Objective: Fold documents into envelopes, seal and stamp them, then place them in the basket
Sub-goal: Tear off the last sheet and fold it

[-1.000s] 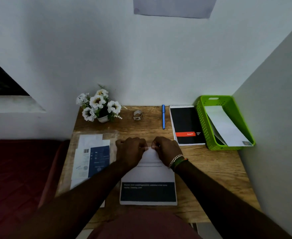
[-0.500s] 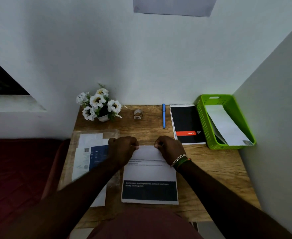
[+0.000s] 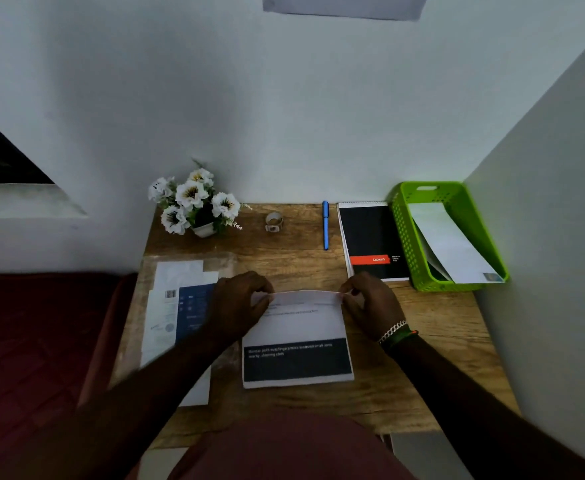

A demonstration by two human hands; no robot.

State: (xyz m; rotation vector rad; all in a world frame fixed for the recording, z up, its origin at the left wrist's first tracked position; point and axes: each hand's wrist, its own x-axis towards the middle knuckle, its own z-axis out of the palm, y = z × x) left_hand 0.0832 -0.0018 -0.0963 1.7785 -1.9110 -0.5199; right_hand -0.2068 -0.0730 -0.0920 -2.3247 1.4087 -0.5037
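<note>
A printed document (image 3: 298, 341) with a dark band near its lower edge lies in the middle of the wooden desk (image 3: 422, 358). Its far edge is lifted and curls toward me. My left hand (image 3: 239, 306) pinches the far left corner of the sheet. My right hand (image 3: 370, 306), with bracelets at the wrist, pinches the far right corner. At the desk's right side stands a green basket (image 3: 405, 244) holding a white envelope (image 3: 453, 244). A stack of papers and envelopes (image 3: 177, 306) in a clear sleeve lies at the left.
A pot of white flowers (image 3: 197, 206) stands at the back left. A small tape roll (image 3: 273, 221), a blue pen (image 3: 325, 225) and a black notepad (image 3: 374, 240) lie along the back. Walls close in behind and on the right.
Both hands have slid apart along the document's far edge, from its middle to its corners, and that edge now lifts off the desk.
</note>
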